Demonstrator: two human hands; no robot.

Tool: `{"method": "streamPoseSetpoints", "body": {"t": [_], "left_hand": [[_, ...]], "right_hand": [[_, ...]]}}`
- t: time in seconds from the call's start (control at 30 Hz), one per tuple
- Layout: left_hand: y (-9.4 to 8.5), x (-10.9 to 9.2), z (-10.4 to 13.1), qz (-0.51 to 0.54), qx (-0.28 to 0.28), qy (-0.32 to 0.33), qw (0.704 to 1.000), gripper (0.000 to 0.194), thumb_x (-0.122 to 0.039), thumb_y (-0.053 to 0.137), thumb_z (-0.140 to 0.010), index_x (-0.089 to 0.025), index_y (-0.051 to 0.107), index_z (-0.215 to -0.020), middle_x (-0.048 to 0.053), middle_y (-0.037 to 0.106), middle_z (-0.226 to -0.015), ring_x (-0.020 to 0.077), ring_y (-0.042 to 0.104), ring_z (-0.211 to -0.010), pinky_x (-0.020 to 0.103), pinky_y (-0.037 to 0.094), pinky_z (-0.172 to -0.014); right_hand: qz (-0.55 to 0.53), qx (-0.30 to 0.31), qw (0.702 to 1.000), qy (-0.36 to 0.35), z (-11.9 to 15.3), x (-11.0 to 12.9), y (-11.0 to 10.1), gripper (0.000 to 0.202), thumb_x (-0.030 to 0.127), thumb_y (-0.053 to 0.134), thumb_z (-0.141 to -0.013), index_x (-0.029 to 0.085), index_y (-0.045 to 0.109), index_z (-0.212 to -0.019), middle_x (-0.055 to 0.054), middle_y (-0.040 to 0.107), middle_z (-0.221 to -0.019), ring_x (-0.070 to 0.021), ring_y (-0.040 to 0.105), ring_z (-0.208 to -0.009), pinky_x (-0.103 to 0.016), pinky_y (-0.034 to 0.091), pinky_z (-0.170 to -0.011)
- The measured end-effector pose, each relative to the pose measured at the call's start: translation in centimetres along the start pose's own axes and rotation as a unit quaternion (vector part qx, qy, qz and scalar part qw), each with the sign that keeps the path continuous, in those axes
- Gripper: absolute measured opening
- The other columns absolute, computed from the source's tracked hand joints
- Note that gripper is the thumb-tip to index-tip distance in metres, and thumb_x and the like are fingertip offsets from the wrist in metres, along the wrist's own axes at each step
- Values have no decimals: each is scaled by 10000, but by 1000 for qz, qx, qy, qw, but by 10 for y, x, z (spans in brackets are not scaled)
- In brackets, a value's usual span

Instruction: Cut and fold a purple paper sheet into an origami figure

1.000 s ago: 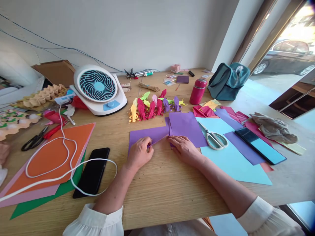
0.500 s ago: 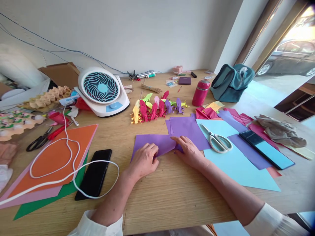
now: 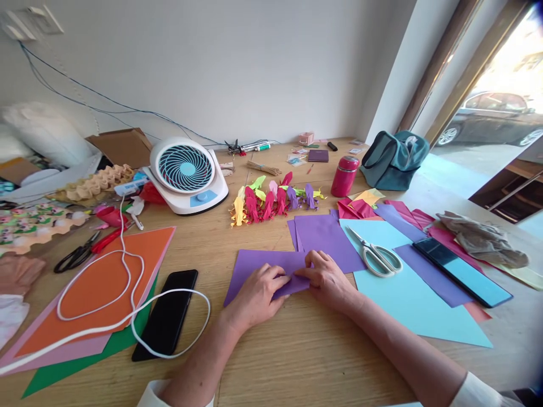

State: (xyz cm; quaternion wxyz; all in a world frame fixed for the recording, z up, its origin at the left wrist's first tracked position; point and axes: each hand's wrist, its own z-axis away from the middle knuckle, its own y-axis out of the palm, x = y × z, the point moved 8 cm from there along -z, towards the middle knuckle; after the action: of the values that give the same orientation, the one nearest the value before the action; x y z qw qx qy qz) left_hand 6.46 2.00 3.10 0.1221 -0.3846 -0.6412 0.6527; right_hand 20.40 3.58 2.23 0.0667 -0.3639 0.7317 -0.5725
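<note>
A sheet of purple paper (image 3: 254,268) lies on the wooden table in front of me, a fold along its near side. My left hand (image 3: 263,291) grips its near edge, fingers on top and thumb low at the edge. At the right end, my right hand (image 3: 330,281) pinches the same sheet with curled fingers. The fingertips of both hands are close together over the paper, hiding part of the fold. Just beyond lie more purple sheets (image 3: 324,234). White-handled scissors (image 3: 379,259) rest on light blue paper (image 3: 418,305) to the right.
Left are a black phone (image 3: 167,311), a white cable (image 3: 203,325) and orange paper (image 3: 104,277). Behind stand a fan (image 3: 186,172), colourful paper figures (image 3: 269,203), a red bottle (image 3: 345,176) and a teal bag (image 3: 394,164). Another phone (image 3: 460,271) lies right.
My left hand has shifted right along the sheet, towards my right hand. The right fingers have curled closer in at the paper's end. The view has tilted slightly upwards.
</note>
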Motion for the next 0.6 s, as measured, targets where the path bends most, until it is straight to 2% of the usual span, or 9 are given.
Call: {"method": "streamPoseSetpoints", "body": {"t": [0.17,0.33,0.6], "left_hand": [[7,-4,0,-7,-20,13,1000,435,-311,619,-933,-224,565,-1356,80,592,-1380,271,514,-1229,471,471,-1040],[5,-12,-2,-11,-23,5,1000,329,-278,512,-993,-207,601,-1301,65,643,-1305,242,549,-1162,442,505,-999],[3,-19,-2,-10,-23,7,1000,298,-265,490,-998,-182,645,-1238,72,677,-1235,245,566,-1088,442,522,-961]], "right_hand": [[2,25,1000,-5,1,5,1,538,58,587,-791,327,693,-1244,-80,581,-1193,-225,515,-970,-367,397,-857],[-22,54,998,0,2,5,3,485,115,583,-862,305,646,-1303,-67,641,-1154,-221,559,-993,-364,399,-858],[-48,42,998,-29,4,6,1,405,91,571,-877,268,696,-1219,-71,686,-1145,-216,613,-1021,-378,416,-927]]}}
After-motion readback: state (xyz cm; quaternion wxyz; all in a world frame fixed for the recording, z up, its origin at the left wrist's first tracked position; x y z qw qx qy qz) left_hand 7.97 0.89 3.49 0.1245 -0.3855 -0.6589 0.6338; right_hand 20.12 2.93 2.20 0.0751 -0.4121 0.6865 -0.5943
